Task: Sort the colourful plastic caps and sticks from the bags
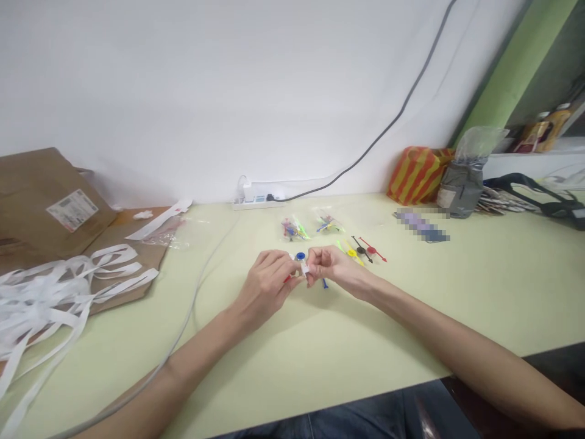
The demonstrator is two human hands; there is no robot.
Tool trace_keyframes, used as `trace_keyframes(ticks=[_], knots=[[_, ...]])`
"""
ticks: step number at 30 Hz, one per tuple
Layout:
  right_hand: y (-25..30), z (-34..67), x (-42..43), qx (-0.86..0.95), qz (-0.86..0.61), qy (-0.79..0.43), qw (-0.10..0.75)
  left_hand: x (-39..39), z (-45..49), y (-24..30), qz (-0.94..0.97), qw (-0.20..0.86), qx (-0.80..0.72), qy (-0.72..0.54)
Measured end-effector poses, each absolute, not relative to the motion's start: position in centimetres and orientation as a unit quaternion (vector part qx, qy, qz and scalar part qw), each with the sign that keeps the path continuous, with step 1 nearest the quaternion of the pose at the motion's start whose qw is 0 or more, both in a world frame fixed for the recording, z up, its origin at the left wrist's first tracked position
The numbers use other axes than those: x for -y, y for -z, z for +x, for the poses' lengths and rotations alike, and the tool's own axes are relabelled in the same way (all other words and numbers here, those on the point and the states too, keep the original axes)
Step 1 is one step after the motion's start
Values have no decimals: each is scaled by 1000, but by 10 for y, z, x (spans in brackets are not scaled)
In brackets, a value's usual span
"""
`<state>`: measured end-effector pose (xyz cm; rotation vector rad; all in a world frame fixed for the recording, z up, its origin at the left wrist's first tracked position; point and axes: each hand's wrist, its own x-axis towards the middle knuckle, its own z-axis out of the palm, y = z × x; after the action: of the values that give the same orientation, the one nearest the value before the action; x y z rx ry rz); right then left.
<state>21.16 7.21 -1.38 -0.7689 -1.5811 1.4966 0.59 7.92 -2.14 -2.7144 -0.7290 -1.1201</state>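
My left hand and my right hand meet over the table, fingertips pinched together around a small white piece. A bit of red shows at the fingers of the left hand; its shape is mostly hidden. Just beyond the fingertips is a round blue piece, and the end of a blue arrow pokes out below the right hand. To the right of that hand lie a yellow spinner arrow, a black spinner arrow and a red spinner arrow.
Two clear bags of coloured pieces lie behind the hands. A power strip stands against the wall. White straps and brown paper packaging fill the left. A grey cable crosses near my left arm. A phone and striped bag are right.
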Motion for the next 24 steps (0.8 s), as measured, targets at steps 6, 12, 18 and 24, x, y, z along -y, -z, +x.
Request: trace_keyframes(ticks=[6, 12, 18, 24], knots=[[0, 212, -69, 738, -314, -418, 427, -82, 9, 24, -882, 64, 277, 375], [-5, 238, -86, 736, -422, -263, 460, -78, 6, 25, -880, 50, 317, 350], [17, 252, -107, 751, -565, -54, 339, -83, 6, 27, -876, 40, 326, 352], [26, 248, -106, 777, -597, -7, 199, -81, 7, 25, -876, 57, 324, 353]])
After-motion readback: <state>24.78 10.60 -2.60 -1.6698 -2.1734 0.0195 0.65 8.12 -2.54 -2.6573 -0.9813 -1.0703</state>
